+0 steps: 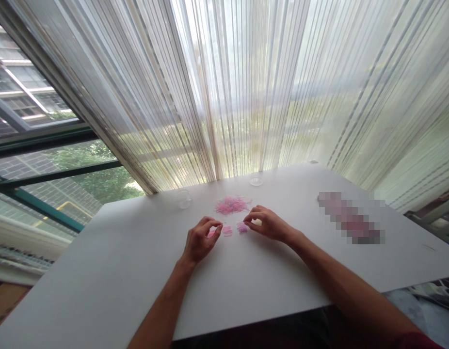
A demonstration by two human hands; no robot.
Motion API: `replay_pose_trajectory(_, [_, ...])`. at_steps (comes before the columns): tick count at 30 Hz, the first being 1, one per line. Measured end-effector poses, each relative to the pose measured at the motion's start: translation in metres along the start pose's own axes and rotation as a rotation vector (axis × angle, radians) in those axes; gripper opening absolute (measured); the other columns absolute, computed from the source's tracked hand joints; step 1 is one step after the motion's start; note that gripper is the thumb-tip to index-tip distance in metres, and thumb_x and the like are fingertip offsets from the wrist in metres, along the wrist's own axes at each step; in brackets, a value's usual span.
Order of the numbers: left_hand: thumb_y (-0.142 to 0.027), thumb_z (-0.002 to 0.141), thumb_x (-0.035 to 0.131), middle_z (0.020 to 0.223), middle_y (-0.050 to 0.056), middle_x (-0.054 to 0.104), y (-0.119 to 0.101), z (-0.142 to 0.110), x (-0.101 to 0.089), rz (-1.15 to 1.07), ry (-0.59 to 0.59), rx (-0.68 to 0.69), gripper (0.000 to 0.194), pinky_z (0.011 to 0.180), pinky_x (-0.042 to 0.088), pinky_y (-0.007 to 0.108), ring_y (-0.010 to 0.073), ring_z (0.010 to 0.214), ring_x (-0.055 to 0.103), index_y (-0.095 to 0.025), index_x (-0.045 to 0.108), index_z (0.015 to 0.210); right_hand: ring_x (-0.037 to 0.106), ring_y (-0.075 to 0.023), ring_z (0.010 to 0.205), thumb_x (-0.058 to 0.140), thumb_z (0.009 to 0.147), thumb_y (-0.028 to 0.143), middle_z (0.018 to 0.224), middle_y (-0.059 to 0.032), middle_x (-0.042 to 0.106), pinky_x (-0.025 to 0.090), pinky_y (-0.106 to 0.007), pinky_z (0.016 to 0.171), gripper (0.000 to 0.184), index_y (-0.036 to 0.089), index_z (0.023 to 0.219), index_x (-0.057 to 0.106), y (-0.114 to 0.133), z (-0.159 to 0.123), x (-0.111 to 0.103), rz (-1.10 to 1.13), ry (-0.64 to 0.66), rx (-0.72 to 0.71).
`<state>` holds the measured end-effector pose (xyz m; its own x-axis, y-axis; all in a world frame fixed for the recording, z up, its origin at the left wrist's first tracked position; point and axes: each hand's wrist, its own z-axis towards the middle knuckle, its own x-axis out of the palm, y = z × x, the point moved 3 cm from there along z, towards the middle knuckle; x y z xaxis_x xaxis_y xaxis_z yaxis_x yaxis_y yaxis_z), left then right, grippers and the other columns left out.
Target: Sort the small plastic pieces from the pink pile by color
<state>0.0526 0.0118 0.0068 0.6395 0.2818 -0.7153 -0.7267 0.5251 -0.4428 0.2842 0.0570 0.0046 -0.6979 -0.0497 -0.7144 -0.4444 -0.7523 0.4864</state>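
Note:
A loose heap of thin pink strips (231,204) lies on the white table (137,271). In front of it are small groups of pink pieces: a middle group (228,231) laid in short rows, and a more purple right group (242,227). My left hand (201,241) is closed in a pinch beside the middle group, and some pink shows behind its fingers. The fingertips of my right hand (268,224) pinch together at the edge of the right group. Whatever either pinch holds is too small to make out.
Near the table's far edge stand a clear round dish (256,181) and another clear container (184,199). A pixelated reddish object (350,218) lies on the right. Sheer striped curtains (239,97) hang behind the table, with a window (75,169) at left.

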Motion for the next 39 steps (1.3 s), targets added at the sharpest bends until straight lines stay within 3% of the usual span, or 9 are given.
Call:
replay_pose_trajectory(4, [-0.031, 0.092, 0.055, 0.087, 0.002, 0.066, 0.003, 0.001, 0.001, -0.024, -0.001, -0.02, 0.018, 0.06, 0.044, 0.02, 0.0082, 0.058, 0.05, -0.02, 0.069, 0.092, 0.059, -0.0174, 0.074, 0.058, 0.088, 0.025, 0.077, -0.0049, 0.067, 0.05, -0.031, 0.071, 0.015, 0.021, 0.09, 0.072, -0.013, 0.0, -0.014, -0.007, -0.171, 0.086])
replay_pose_trajectory(8, [-0.028, 0.091, 0.055, 0.088, 0.001, 0.069, 0.006, 0.021, 0.0, -0.004, 0.049, -0.051, 0.017, 0.064, 0.047, 0.022, 0.0094, 0.061, 0.056, -0.021, 0.067, 0.1, 0.06, -0.0157, 0.07, 0.056, 0.088, 0.028, 0.079, -0.0042, 0.069, 0.05, -0.03, 0.069, 0.019, 0.019, 0.09, 0.071, -0.041, 0.0, -0.016, 0.019, -0.285, 0.248])
replay_pose_trajectory(13, [-0.026, 0.086, 0.058, 0.099, 0.0, 0.071, 0.008, 0.07, 0.006, 0.172, 0.282, -0.082, 0.025, 0.068, 0.05, 0.025, 0.0126, 0.068, 0.062, -0.024, 0.066, 0.11, 0.061, -0.0152, 0.066, 0.054, 0.085, 0.033, 0.078, -0.0039, 0.072, 0.049, -0.027, 0.067, 0.023, 0.018, 0.086, 0.072, -0.065, -0.001, -0.01, 0.071, -0.352, 0.416])
replay_pose_trajectory(19, [-0.031, 0.086, 0.057, 0.111, 0.002, 0.066, 0.007, 0.104, 0.03, 0.347, 0.505, -0.052, 0.028, 0.075, 0.051, 0.026, 0.0186, 0.092, 0.065, -0.025, 0.066, 0.113, 0.061, -0.0149, 0.064, 0.053, 0.085, 0.035, 0.076, -0.0035, 0.072, 0.048, -0.026, 0.066, 0.026, 0.018, 0.086, 0.072, -0.065, -0.001, -0.006, 0.092, -0.333, 0.438])
replay_pose_trajectory(27, [-0.036, 0.086, 0.056, 0.107, 0.001, 0.066, 0.002, 0.115, 0.046, 0.432, 0.558, -0.022, 0.022, 0.074, 0.049, 0.027, 0.0194, 0.089, 0.065, -0.027, 0.072, 0.099, 0.059, -0.0135, 0.063, 0.054, 0.085, 0.032, 0.076, -0.0032, 0.072, 0.047, -0.025, 0.065, 0.024, 0.017, 0.085, 0.072, -0.064, 0.0, -0.005, 0.122, -0.325, 0.442])
replay_pose_trajectory(32, [-0.035, 0.085, 0.056, 0.107, 0.001, 0.067, 0.002, 0.117, 0.045, 0.428, 0.579, -0.026, 0.02, 0.074, 0.049, 0.027, 0.019, 0.089, 0.065, -0.028, 0.074, 0.092, 0.059, -0.0133, 0.062, 0.055, 0.085, 0.031, 0.075, -0.0029, 0.071, 0.046, -0.025, 0.065, 0.023, 0.017, 0.086, 0.072, -0.064, 0.0, -0.004, 0.121, -0.326, 0.435])
replay_pose_trajectory(39, [-0.037, 0.086, 0.057, 0.101, 0.0, 0.071, 0.003, 0.123, 0.034, 0.419, 0.502, -0.035, 0.021, 0.072, 0.048, 0.026, 0.0192, 0.088, 0.065, -0.027, 0.073, 0.094, 0.059, -0.0134, 0.063, 0.055, 0.085, 0.03, 0.075, -0.0029, 0.07, 0.047, -0.025, 0.066, 0.022, 0.018, 0.086, 0.073, -0.062, 0.0, -0.004, 0.111, -0.313, 0.416])
